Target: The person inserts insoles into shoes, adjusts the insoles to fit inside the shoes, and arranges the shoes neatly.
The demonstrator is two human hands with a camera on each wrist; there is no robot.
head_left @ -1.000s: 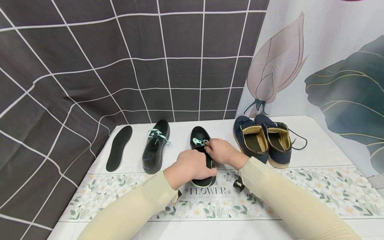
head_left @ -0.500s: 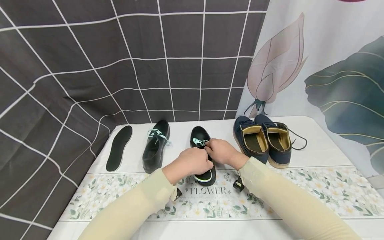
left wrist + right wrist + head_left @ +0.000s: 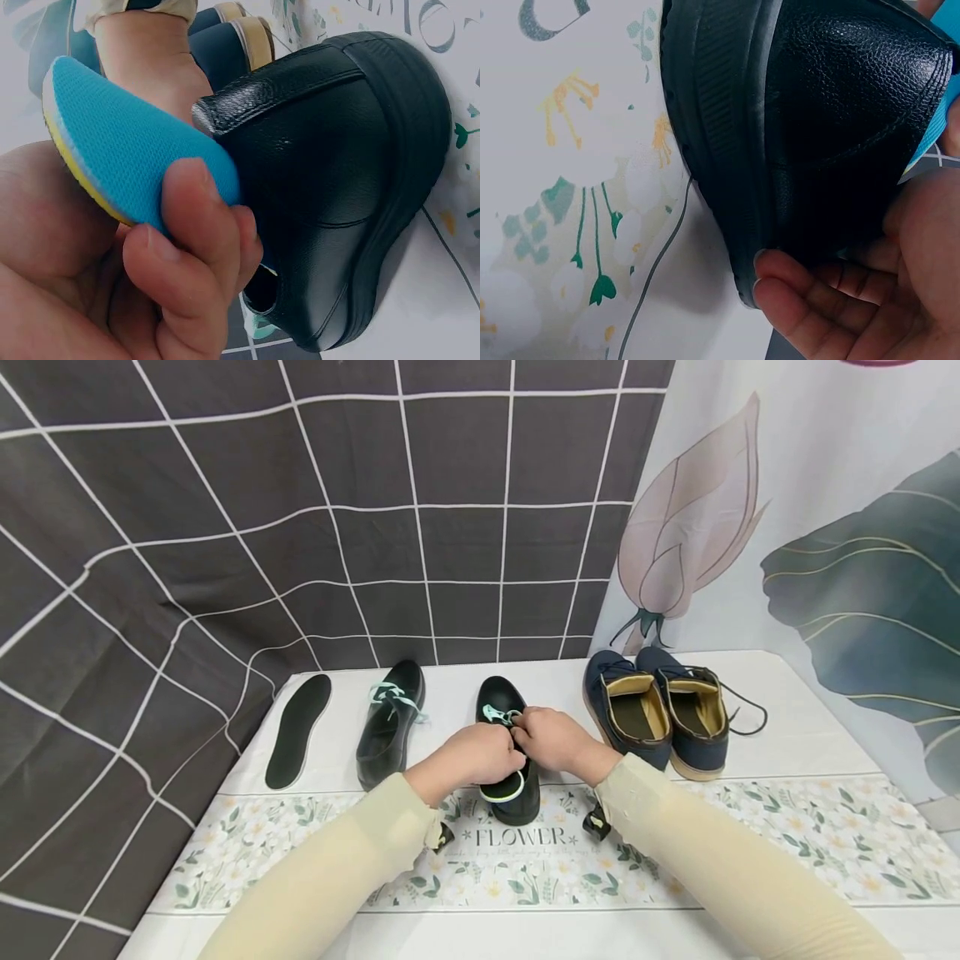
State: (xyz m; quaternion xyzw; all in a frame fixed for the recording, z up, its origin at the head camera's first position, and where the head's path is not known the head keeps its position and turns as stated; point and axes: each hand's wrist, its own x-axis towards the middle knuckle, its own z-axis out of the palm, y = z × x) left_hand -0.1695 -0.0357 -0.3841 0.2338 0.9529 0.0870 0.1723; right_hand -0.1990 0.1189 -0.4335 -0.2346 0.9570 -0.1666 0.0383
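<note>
At a pebbled black shoe (image 3: 322, 142) gripped by right fingers (image 3: 810, 300), left fingers (image 3: 199, 232) pinch a rounded, woven blue insole (image 3: 120, 135).

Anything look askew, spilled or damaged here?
The lace of the right-hand navy shoe trails loose on the table. Also, the insole gripped by the left hand juts from the right-hand black shoe, not lying flat inside. No spill or damage visible.
</note>
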